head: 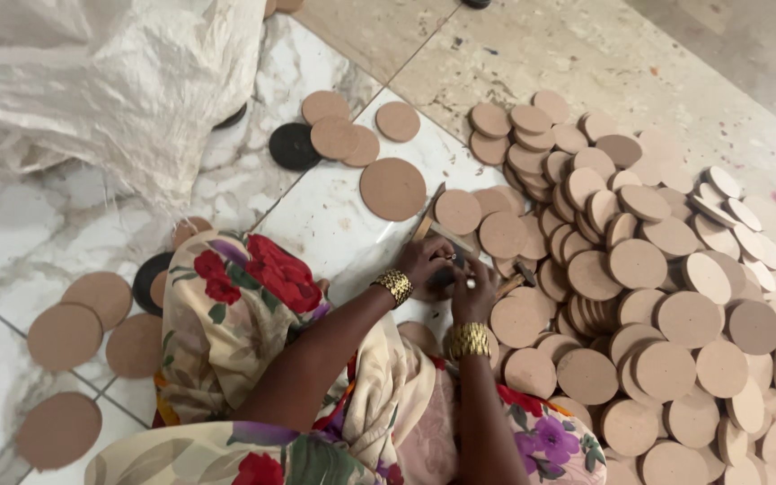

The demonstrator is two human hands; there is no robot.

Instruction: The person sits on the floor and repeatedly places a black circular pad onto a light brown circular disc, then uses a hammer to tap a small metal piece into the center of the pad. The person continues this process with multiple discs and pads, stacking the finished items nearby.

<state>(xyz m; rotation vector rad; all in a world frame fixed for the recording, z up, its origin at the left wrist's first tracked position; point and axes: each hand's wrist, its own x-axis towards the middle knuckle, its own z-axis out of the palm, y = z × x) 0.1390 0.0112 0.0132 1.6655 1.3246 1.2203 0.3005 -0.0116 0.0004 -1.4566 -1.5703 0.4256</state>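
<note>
The person sits on the white marble floor tiles [334,224] with both hands close together in front of the knees. The left hand [422,260] is closed around a small dark object [443,277] that I cannot identify clearly, and the right hand [475,289] pinches it from the other side; a thin wooden stick [427,214] lies just beyond the fingers. Each wrist carries a golden bracelet [394,286]. To the right, touching the hands' working place, rises a big heap of round brown fibreboard discs [657,296], many leaning on their edges. I judge that this heap is not stable: a push from the right elbow may make discs slide onto the hands. A white woven plastic sack [110,81] lies at the upper left, and a black round disc [294,146] rests near it.
</note>
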